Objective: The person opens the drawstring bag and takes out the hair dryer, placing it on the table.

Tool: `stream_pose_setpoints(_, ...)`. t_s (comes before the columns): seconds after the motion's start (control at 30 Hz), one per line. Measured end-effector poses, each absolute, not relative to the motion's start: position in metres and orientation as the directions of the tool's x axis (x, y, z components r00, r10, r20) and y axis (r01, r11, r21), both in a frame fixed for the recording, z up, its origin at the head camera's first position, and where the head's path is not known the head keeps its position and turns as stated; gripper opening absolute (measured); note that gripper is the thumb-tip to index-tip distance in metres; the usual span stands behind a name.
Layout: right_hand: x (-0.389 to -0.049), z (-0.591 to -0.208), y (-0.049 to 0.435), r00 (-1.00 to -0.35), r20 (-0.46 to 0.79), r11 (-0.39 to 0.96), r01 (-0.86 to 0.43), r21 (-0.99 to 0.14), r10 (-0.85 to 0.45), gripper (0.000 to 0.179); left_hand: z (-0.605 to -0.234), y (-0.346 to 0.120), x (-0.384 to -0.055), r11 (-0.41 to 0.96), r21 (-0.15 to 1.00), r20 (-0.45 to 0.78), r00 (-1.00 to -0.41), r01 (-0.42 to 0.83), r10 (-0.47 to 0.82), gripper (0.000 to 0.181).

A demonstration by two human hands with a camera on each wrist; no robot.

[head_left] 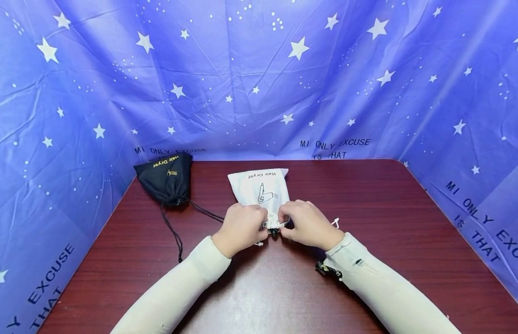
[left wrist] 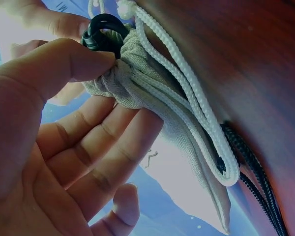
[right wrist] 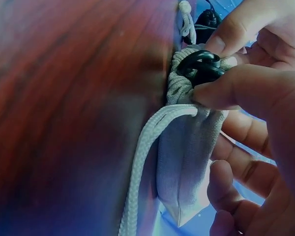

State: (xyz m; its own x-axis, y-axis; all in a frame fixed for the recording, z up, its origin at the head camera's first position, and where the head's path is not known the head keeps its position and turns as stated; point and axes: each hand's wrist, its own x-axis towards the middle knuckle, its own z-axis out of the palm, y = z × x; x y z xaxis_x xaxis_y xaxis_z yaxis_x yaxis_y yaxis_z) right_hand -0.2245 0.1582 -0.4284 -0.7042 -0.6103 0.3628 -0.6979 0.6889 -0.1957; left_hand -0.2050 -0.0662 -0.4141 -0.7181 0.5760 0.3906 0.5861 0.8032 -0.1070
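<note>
A white drawstring bag (head_left: 259,185) printed "Hair Dryer" lies on the table, its gathered mouth toward me. My left hand (head_left: 242,229) pinches the left side of that mouth, with the thumb on top and fingers beneath. On the opposite side, my right hand (head_left: 309,227) grips the gathered cloth between thumb and fingers. Between both thumbs, a loop of black cable (right wrist: 209,74) pokes out of the narrow opening. White drawcords (left wrist: 189,81) hang loose from each side of the mouth. Whatever fills the bag is hidden by the cloth.
A black drawstring bag (head_left: 165,181), also printed "Hair Dryer", lies at the table's far left. Its black cords (head_left: 172,234) trail toward my left hand. A blue curtain (head_left: 242,69) with white stars surrounds the back and sides of the dark red wooden table (head_left: 359,195).
</note>
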Motion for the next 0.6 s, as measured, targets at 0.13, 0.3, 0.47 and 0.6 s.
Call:
stream_pose_setpoints(0.13,-0.2248,-0.428,0.1589,-0.706,0.364,0.693,-0.695,-0.192,-0.607,0.027,-0.4138,-0.0657,-0.2051,0.802,-0.109,0.393,-0.716,0.587,0.577,0.039)
stream_pose_setpoints(0.3,-0.2243,-0.4263,0.1586,-0.708,0.389,0.704,-0.686,-0.184,-0.589,0.032,-0.4143,-0.0662,-0.2042,0.797,-0.111,0.401,-0.706,0.594,0.583,0.044)
stream_pose_setpoints(0.47,-0.2238,-0.4262,0.1587,-0.732,0.397,0.731,-0.656,-0.188,-0.554,0.035,-0.4153,-0.0664,-0.2046,0.795,-0.123,0.405,-0.702,0.594,0.586,0.041)
stream_pose_setpoints(0.6,-0.2215,-0.426,0.1576,-0.746,0.382,0.739,-0.643,-0.201,-0.546,0.028,-0.4152,-0.0659,-0.2045,0.797,-0.13,0.414,-0.698,0.589,0.584,0.035)
